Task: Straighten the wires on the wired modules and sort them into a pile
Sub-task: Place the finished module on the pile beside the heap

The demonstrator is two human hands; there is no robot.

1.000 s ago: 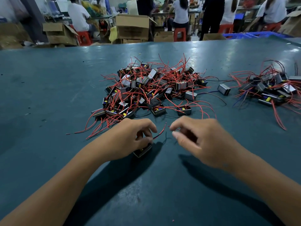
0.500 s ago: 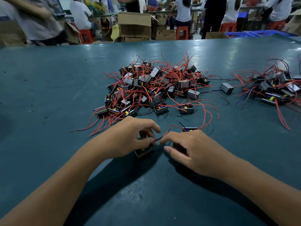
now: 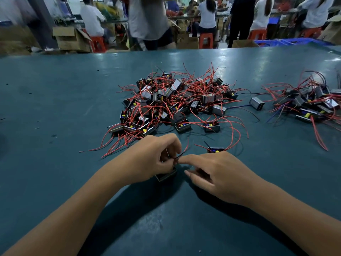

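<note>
Black module [image 3: 166,176] (mostly hidden) gripped by left hand [image 3: 153,159]; right hand [image 3: 217,174] fingers pinching wire [image 3: 180,155].

A small black module [image 3: 166,176] lies at centre frame, largely hidden, its dark wire [image 3: 180,155] rising to the upper right. A tangled heap of modules with red wires [image 3: 173,100] occupies upper centre. A second pile [image 3: 310,102] lies at the right edge.

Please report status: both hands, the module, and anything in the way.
Left hand grips module. Right hand pinches its wire. Another module lies beyond right hand; big pile farther back.
</note>
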